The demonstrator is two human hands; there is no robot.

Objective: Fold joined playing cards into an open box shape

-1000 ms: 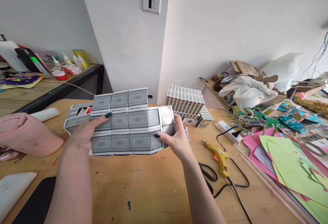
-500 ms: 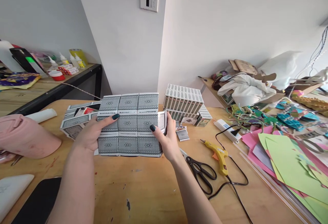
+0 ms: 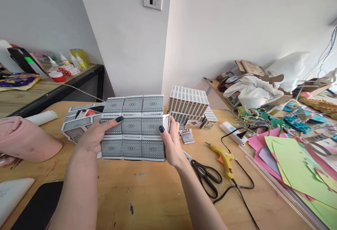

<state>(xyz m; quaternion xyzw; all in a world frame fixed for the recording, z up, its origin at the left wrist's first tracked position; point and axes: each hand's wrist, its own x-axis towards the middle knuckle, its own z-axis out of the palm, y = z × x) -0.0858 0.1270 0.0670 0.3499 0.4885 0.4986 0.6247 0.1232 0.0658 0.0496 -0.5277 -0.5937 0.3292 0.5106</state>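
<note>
A block-like structure faced with grey patterned playing cards (image 3: 132, 126) stands in front of me on the wooden table, its cards lined up in rows. My left hand (image 3: 96, 135) grips its left side, thumb laid over the front. On the right side my right hand (image 3: 171, 140) holds it, with the thumb at the front edge and the other fingers mostly hidden behind. A second card-covered box (image 3: 75, 130) with an open top sits behind my left hand; something red and white shows inside it.
Stacked card packs (image 3: 188, 102) stand behind, beside a few loose cards (image 3: 187, 137). To the right lie black-handled scissors (image 3: 206, 177), a yellow glue gun (image 3: 222, 158) with its cord, a power strip (image 3: 233, 133) and coloured paper (image 3: 295, 167). A pink container (image 3: 28, 139) is at left.
My right thumb has shifted slightly right and up, off the front cards toward the structure's edge. The left hand keeps its hold, and the structure has barely moved.
</note>
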